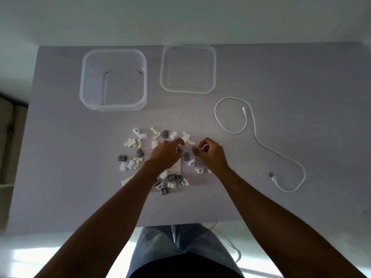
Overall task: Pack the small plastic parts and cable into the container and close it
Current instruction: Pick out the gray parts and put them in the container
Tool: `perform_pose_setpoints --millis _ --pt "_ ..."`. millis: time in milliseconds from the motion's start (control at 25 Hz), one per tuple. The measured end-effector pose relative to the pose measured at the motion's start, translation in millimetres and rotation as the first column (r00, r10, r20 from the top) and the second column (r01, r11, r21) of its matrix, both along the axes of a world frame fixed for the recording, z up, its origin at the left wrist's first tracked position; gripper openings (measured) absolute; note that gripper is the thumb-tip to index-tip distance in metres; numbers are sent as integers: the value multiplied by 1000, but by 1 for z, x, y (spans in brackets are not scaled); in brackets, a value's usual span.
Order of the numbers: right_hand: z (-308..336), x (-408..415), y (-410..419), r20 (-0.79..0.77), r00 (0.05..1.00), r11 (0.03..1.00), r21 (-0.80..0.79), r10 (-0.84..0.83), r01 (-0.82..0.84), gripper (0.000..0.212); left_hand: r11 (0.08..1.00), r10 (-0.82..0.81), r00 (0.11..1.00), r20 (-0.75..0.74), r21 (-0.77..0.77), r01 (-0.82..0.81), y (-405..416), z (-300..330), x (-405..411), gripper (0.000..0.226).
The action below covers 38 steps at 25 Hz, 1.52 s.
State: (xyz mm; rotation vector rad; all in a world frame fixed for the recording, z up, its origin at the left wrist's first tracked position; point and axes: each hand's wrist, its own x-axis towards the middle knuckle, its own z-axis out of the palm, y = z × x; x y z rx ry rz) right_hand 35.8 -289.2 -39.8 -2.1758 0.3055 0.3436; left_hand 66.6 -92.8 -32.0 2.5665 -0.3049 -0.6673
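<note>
Several small white and grey plastic parts [138, 155] lie scattered in the middle of the table. My left hand [166, 153] is down among them, fingers curled on a small grey part. My right hand [210, 153] is beside it, fingers curled round a small white part. The clear square container [88, 81] stands empty at the back left. Its clear lid [212, 69] lies flat to the right of it. A white cable [253, 125] snakes loosely across the right side of the table, apart from both hands.
The grey table [301, 77] ends at its front edge just above my lap. A white wire [230, 245] trails on the floor below. A beige piece of furniture [8, 137] stands at the far left.
</note>
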Motion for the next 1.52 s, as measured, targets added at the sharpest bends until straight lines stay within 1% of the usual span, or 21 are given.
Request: perform_pose_setpoints --millis 120,280,400,480,520,600,720,800,880,920,960,1000,1080,1120,1160,1240,1280,1320,1360,1480,1520 --pt "-3 2 5 -11 992 979 -165 123 -123 24 999 -12 1000 9 40 12 -1 -6 1 16" --pt "-8 3 8 3 987 954 -257 158 -152 18 996 82 996 20 21 -82 3 -10 0 19" --pt "-6 1 7 0 999 991 -127 46 -45 16 989 146 989 -39 -33 -147 9 -10 -3 31" --pt "0 0 8 -63 991 989 84 -121 126 13 984 167 983 -80 -55 -172 13 -10 -3 40" --pt "4 -2 9 -150 965 937 245 -217 249 12 983 171 982 -79 -55 -176 15 -10 -3 41" --pt "14 -5 8 -378 870 700 525 -317 483 13 982 180 982 -52 -40 -182 15 -11 -3 35" --pt "24 -10 5 -573 782 352 698 -246 623 13 974 218 974 -65 -44 -221 14 -10 -1 27" --pt "28 -13 3 -594 782 235 746 -188 623 15 972 230 971 -60 -36 -232 13 -8 2 25" --pt "31 -13 2 -589 798 195 774 -129 603 19 957 277 959 -67 -67 -281 14 -3 5 28" --pt "33 -12 2 -581 808 197 784 -103 589 22 928 337 935 -112 -127 -350 14 3 6 29" --pt "35 -10 3 -573 815 223 786 -86 576 26 858 415 882 -224 -226 -461 15 10 6 31" --pt "36 -9 6 -568 818 274 776 -88 568 28 717 466 784 -410 -344 -606 17 18 6 32" --pt "38 -6 11 -552 823 420 721 -134 552 31 346 326 546 -772 -440 -829 26 35 0 34" --pt "37 -5 15 -525 836 505 684 -160 526 31 231 219 485 -846 -438 -869 31 40 -3 34" --pt "35 -5 19 -471 864 607 638 -179 474 33 165 142 462 -876 -439 -883 35 44 -6 33" --pt "29 -3 26 -290 944 862 426 -158 275 36 115 82 447 -891 -437 -892 43 49 -13 25" --pt "25 -2 29 -194 975 956 251 -107 155 36 110 81 443 -893 -433 -895 46 51 -17 20" --pt "22 -1 33 -129 991 995 88 -38 50 34 107 83 438 -895 -429 -897 50 54 -20 15" --pt "20 -1 37 -103 994 999 -30 25 -28 31 102 83 433 -898 -425 -900 55 55 -23 12" --pt "15 -1 50 -144 982 958 -243 120 -152 26 53 101 401 -910 -398 -916 78 58 -31 4" --pt "13 0 54 -165 977 933 -309 138 -184 25 26 117 382 -917 -382 -924 87 57 -32 9"
